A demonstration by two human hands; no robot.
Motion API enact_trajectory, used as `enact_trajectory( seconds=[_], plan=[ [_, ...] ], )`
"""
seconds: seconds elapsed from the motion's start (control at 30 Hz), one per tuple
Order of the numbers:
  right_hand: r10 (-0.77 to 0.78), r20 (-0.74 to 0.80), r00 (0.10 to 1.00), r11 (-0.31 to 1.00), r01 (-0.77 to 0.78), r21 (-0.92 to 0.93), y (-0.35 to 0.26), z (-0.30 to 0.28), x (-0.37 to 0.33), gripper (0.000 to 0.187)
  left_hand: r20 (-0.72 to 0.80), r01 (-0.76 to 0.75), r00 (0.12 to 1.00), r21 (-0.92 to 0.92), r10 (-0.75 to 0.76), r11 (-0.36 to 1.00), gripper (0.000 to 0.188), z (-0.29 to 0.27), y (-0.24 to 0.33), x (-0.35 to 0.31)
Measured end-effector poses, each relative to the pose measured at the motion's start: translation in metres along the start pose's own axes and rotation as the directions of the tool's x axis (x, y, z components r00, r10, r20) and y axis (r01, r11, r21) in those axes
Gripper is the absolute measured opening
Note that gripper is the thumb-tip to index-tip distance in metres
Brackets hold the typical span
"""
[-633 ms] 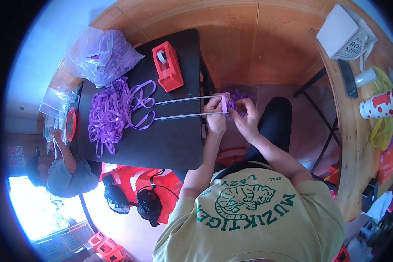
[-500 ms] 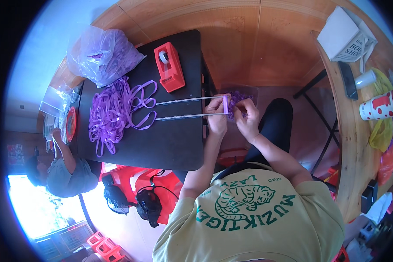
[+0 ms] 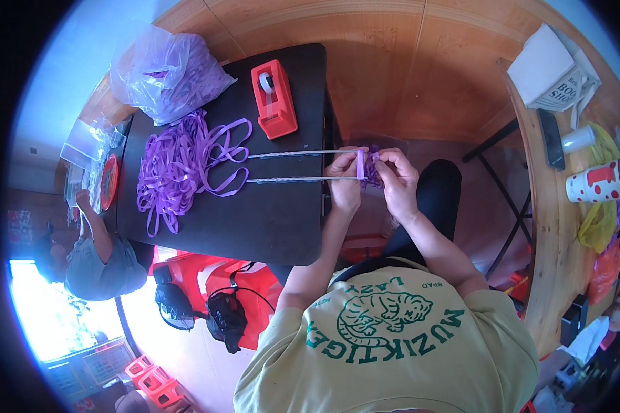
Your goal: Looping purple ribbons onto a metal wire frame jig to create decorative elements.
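Observation:
Two thin metal rods point(image 3: 293, 180) reach out past the right edge of the black table, side by side. A band of purple ribbon point(image 3: 361, 165) spans their ends. My left hand point(image 3: 344, 182) is closed at these ends, gripping the ribbon band there. Just to its right, my right hand point(image 3: 399, 182) pinches purple ribbon beside the band; its fingertips partly hide the piece. Loose loops of ribbon run from the rods' far left ends into a large tangled ribbon pile point(image 3: 172, 165) on the table.
On the black table point(image 3: 275, 227) stand a red tape dispenser point(image 3: 274, 100) and a clear bag of purple ribbon point(image 3: 176, 76). A wooden table point(image 3: 548, 261) at right holds a phone point(image 3: 550, 140), a spotted cup point(image 3: 594, 182) and a white bag point(image 3: 554, 69). Another person point(image 3: 103, 265) sits at far left.
My right hand has risen slightly and turned, its fingertips now up against the ribbon by the rod ends. My left hand keeps its hold. The whole view has shifted a little.

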State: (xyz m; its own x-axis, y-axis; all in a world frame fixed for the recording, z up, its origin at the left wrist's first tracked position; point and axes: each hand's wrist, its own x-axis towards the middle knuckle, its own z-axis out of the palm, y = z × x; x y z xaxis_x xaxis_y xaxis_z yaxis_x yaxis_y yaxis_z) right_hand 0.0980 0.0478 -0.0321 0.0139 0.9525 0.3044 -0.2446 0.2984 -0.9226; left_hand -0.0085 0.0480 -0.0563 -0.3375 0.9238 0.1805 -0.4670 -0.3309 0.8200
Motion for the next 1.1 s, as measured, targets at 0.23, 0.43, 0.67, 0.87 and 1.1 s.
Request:
enact_trajectory(
  seconds=[0.23,0.43,0.67,0.87,1.1],
  plan=[
    [0.304,0.436,0.847,0.499,-0.531,0.685,0.014,-0.023,0.01,0.012,-0.015,0.022,1.0,-0.044,-0.023,0.999,0.01,0.003,-0.002,0.0],
    [0.362,0.475,0.802,0.54,-0.596,0.595,0.016,-0.034,0.008,0.02,-0.011,0.103,0.995,-0.039,-0.104,0.994,0.011,-0.001,-0.002,-0.001],
    [0.423,0.364,0.83,0.801,-0.53,0.277,0.002,-0.04,-0.011,0.023,0.041,0.132,0.991,-0.073,-0.129,0.989,0.013,0.002,0.004,-0.005],
    [0.251,0.343,0.905,0.967,-0.249,-0.051,-0.003,-0.039,-0.007,0.032,0.048,0.125,0.991,-0.09,-0.121,0.988,0.015,-0.003,-0.003,-0.003],
    [0.372,0.213,0.903,0.861,-0.422,0.285,0.004,-0.025,-0.012,0.027,0.067,0.061,0.996,-0.066,-0.056,0.996,0.016,-0.002,-0.004,-0.004]
  ],
)
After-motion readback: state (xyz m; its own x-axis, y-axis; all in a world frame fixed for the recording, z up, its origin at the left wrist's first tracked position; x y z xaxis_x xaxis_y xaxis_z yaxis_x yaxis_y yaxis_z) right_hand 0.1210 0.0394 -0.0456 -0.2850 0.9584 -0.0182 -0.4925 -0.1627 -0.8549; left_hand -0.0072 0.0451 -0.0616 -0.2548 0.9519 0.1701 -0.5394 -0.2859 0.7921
